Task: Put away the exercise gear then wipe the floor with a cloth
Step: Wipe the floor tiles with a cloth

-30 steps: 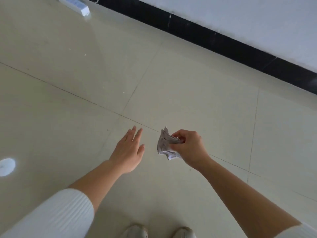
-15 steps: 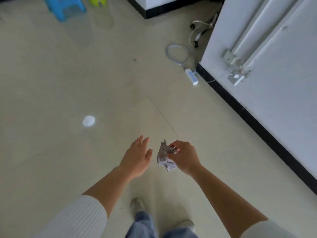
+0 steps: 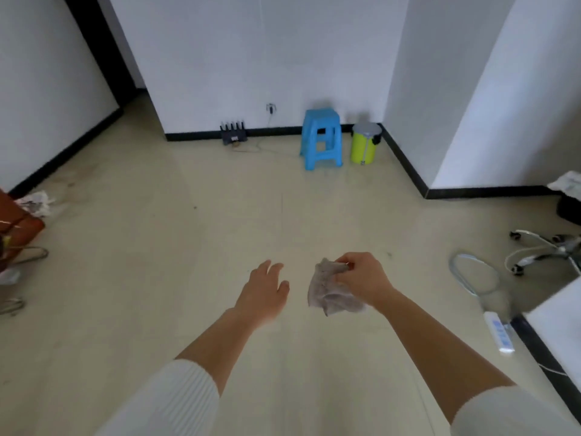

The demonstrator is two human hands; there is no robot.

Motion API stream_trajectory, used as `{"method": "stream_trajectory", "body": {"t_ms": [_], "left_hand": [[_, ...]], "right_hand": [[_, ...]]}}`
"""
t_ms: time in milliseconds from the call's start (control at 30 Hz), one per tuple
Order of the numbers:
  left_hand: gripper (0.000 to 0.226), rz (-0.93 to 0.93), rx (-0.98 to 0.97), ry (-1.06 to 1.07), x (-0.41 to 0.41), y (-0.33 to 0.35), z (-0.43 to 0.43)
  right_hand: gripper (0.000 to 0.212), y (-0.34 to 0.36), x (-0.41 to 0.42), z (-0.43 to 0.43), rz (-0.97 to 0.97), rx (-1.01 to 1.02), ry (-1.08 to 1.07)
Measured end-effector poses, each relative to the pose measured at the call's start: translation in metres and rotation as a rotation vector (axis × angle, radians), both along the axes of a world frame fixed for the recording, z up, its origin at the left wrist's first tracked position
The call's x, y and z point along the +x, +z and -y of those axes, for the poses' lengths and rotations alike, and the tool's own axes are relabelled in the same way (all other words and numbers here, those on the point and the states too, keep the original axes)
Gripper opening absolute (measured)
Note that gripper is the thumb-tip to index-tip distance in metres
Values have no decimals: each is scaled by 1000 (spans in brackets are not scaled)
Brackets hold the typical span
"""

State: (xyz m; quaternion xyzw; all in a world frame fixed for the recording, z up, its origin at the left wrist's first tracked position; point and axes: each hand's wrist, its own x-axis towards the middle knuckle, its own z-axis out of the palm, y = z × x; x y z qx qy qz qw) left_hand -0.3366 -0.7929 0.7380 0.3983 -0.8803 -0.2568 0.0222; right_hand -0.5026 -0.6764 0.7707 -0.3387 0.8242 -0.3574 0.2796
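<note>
**Head view.** A crumpled grey cloth [image 3: 330,291] is pinched between the thumb and curled fingers of the right hand [image 3: 361,278]. It is held in the air above the floor [image 3: 157,247], not touching it. The left hand [image 3: 262,294] is held just beside the cloth, empty, palm down, with fingers straight and slightly spread.

**Step in hand.** Wiping is judged to be the step in hand, with no stroke yet begun. It is judged best done as follows:
- The body is lowered first.
- The cloth is shaken out and flattened under the palm, so that a wide face meets the floor.
- Overlapping strokes are drawn towards the body.

The strip [image 3: 500,335] and the cable [image 3: 471,275] on the right are best kept clear of the cloth, since it cannot be told whether the cloth is wet.

**Counted:**
- hands, two
- cloth, one
- blue stool [image 3: 321,138], one
- yellow-green bin [image 3: 364,143], one, just beside the stool
- router [image 3: 233,133], one
- strip, one
- cable, one loop
- chair base [image 3: 547,250], one, partly cut off at the right edge

No exercise gear can be made out with certainty; the things at the left edge are too blurred to be named
</note>
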Motion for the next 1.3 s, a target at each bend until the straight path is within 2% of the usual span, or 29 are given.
{"method": "stream_trajectory", "body": {"t_ms": [67,167,300,600,667,800,900,1100,1300], "left_hand": [[49,-44,-33,54,-14,22,44],[49,-104,-81,108,-48,44,106],[48,-190,-133,170,-124,65,189],[48,-327,-314,256,-314,107,361],[47,-340,-314,248,-349,110,403],[46,-362,-300,282,-423,103,490],[46,-372,-310,272,-481,93,567],[44,-380,-304,221,-607,87,734],[44,-350,-256,136,-749,85,866]], "right_hand": [[6,19,-15,42,-9,-63,-7],[8,38,-52,107,-147,-110,42],[8,58,-126,198,-251,-153,85],[8,107,-323,388,-185,-338,131],[10,116,-362,431,-162,-363,134],[27,123,-436,519,-254,-369,223],[13,121,-497,596,-286,-404,258],[17,139,-620,748,-299,-483,221],[14,135,-755,877,-466,-352,138]]}}
